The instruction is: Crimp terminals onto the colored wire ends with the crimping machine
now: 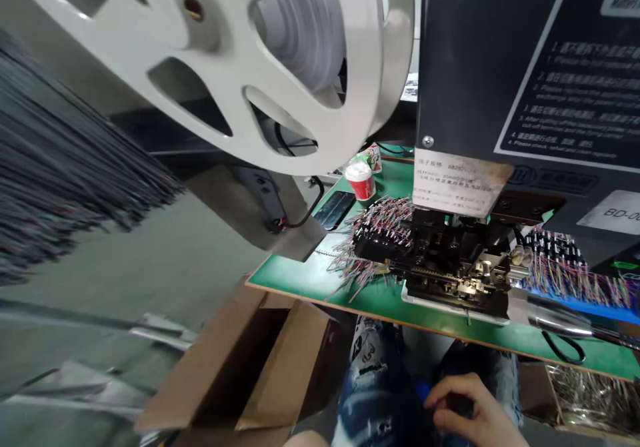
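Observation:
My right hand (pixel 473 407) is low in the view above my lap, loosely curled. Its thumb and forefinger are apart, and I see nothing between them. A rounded sliver of skin shows at the bottom edge, left of my legs; whether it is my left hand or arm I cannot tell. In front of me a dark terminal crimping machine (pixel 500 87) stands on a green-topped table (pixel 300 277), its metal crimping head (pixel 470 280) near the front edge. Bundles of thin coloured wires (pixel 380 223) lie left of the head, and more wires (pixel 575 267) lie to its right.
A large white reel (pixel 350 127) wound with a pale strip hangs at upper left. Dark cables (pixel 75 147) hang at far left. A red-and-white cup (pixel 360 180) and a phone (pixel 335 209) are on the table. An open cardboard box (pixel 280 360) and a scrap-filled box (pixel 595 393) sit below.

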### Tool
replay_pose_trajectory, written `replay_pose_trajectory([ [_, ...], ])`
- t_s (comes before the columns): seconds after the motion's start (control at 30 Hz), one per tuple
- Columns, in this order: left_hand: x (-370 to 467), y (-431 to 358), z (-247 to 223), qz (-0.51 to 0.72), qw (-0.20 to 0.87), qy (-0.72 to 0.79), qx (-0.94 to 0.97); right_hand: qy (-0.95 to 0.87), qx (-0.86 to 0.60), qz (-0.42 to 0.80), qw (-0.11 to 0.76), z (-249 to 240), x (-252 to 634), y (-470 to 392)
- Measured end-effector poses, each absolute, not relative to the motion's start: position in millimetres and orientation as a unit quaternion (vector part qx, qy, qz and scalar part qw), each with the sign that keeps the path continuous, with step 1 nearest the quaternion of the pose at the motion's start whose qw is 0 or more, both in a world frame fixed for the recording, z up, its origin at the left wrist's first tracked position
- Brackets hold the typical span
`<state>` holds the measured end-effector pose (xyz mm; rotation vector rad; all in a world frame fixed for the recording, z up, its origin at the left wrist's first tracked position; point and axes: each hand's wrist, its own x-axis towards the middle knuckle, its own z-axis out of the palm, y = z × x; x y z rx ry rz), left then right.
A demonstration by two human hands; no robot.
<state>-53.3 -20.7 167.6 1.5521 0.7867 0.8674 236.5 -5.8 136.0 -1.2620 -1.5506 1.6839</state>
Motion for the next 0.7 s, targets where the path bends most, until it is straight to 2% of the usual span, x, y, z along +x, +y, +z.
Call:
replay_pose_trajectory([
  [0.17, -55.4, 0.8, 178.9, 0.325, 0.570, 0.319, 0.684, -0.551, -0.473, 0.626, 0.284, 122.4, 233.6, -8.2],
  [0.23, -54.4, 22.6, 179.9, 0.320, 0.533, 0.362, 0.695, -0.537, -0.433, 0.656, 0.308, 115.4, 232.7, -6.6],
  [0.27, -54.4, 36.7, 177.8, 0.331, 0.486, 0.407, 0.699, -0.528, -0.408, 0.672, 0.322, 112.6, 231.8, -4.9],
  [0.33, -56.2, 68.5, 168.1, 0.379, 0.319, 0.523, 0.693, -0.506, -0.376, 0.696, 0.343, 108.5, 229.4, -0.5],
  [0.4, -59.6, 99.7, 153.3, 0.430, 0.155, 0.570, 0.683, -0.473, -0.384, 0.705, 0.362, 106.0, 227.4, 3.8],
  [0.47, -62.6, 124.5, 138.4, 0.428, 0.038, 0.592, 0.681, -0.454, -0.402, 0.703, 0.371, 104.2, 227.1, 6.9],
  [0.57, -62.5, 144.1, 124.4, 0.379, -0.071, 0.618, 0.685, -0.454, -0.416, 0.691, 0.379, 102.7, 229.6, 9.2],
  [0.7, -56.4, 147.6, 121.0, 0.307, -0.129, 0.641, 0.691, -0.471, -0.410, 0.690, 0.366, 103.2, 232.9, 10.4],
])
